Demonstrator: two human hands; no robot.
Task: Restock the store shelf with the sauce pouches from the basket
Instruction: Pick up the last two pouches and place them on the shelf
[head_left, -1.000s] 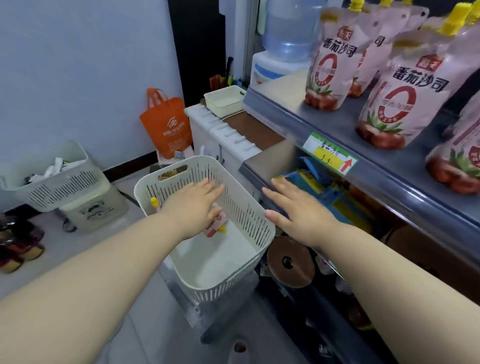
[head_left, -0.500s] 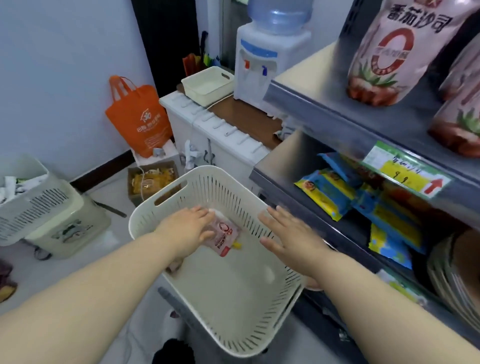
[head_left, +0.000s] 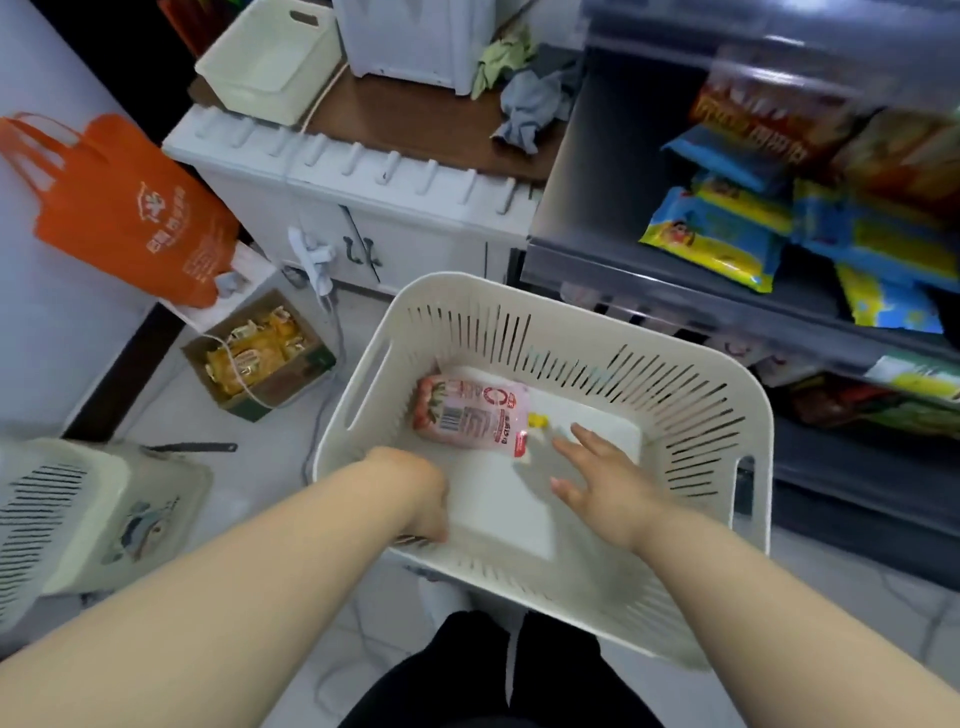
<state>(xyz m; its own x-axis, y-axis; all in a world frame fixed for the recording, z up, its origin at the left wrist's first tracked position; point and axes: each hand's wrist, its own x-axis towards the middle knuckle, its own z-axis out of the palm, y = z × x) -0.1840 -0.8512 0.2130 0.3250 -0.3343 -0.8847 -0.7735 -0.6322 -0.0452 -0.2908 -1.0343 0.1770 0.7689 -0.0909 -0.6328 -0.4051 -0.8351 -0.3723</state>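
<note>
Currently, one sauce pouch (head_left: 470, 415) lies flat inside the white slotted basket (head_left: 571, 317) at frame centre. Right hand (head_left: 608, 483), fingers spread, sits just beside it. Left hand (head_left: 415, 493) fingers are hidden; state cannot be determined.

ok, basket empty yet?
Not empty: one sauce pouch lies flat on the basket floor, barcode up, right hand open beside it.

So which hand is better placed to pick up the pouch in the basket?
Right. The right hand is open, fingertips beside the pouch's yellow cap; the left hand sits back by the basket's near wall.
</note>
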